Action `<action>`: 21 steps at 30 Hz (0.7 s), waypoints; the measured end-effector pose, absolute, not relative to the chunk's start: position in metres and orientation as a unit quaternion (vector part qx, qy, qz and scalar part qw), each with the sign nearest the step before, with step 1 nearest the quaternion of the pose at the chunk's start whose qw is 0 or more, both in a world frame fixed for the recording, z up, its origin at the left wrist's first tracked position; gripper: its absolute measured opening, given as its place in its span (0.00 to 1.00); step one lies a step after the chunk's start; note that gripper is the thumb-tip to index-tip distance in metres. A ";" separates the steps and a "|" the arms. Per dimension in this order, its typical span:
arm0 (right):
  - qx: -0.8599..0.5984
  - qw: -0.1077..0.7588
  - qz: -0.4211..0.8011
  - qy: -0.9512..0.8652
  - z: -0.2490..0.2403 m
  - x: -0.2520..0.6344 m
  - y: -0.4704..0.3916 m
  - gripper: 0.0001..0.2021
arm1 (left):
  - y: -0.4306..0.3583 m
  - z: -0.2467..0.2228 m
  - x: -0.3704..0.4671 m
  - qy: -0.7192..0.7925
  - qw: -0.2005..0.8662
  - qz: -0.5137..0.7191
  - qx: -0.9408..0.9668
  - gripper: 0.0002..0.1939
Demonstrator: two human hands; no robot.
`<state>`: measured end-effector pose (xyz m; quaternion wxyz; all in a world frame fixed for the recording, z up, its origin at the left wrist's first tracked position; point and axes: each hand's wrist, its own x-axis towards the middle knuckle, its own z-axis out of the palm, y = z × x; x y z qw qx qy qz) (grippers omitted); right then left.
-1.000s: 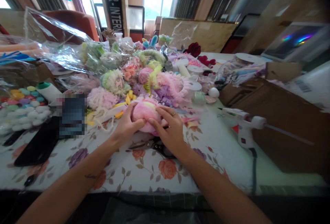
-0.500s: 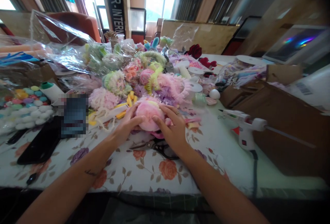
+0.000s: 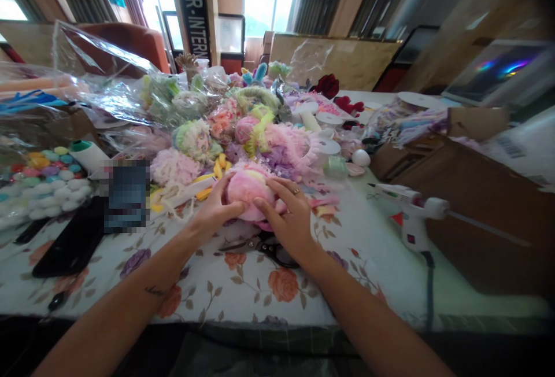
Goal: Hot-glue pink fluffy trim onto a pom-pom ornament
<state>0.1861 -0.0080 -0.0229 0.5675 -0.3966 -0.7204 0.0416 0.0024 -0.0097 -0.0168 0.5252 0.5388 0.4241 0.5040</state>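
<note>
A round, fluffy pink ball (image 3: pixel 248 188) with a pale yellow patch sits between my two hands at the middle of the table. My left hand (image 3: pixel 219 200) is curled round its left side, thumb along the near face. On the right side my right hand (image 3: pixel 287 200) grips it, with the thumb pressed on the front and a ring on one finger. Darker pink material shows beneath the ball, partly hidden by my right hand. Black-handled scissors (image 3: pixel 260 246) lie on the flowered cloth (image 3: pixel 203 302) just below my hands.
A heap of pastel yarn and trims (image 3: pixel 247 111) spreads behind my hands. To the right, a white glue gun (image 3: pixel 411 209) stands by a cardboard box (image 3: pixel 489 221). At left are a bag of pompoms (image 3: pixel 47 186) and a black phone-like slab (image 3: pixel 69 241).
Both hands still hold the pink ball. The left thumb and the ball have shifted very slightly; nothing else on the table has moved.
</note>
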 end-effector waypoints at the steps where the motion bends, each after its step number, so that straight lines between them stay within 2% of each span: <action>1: -0.392 0.569 0.040 -0.721 -0.023 0.186 -0.008 0.15 | -0.010 -0.016 0.002 0.423 0.528 0.502 0.539 0.41; 16: -0.378 0.559 0.039 -0.737 -0.028 0.181 -0.011 0.15 | -0.009 -0.021 0.003 0.480 0.462 0.521 0.534 0.38; 21: -0.391 0.559 0.047 -0.730 -0.025 0.184 -0.010 0.16 | -0.009 -0.019 0.003 0.454 0.513 0.517 0.513 0.41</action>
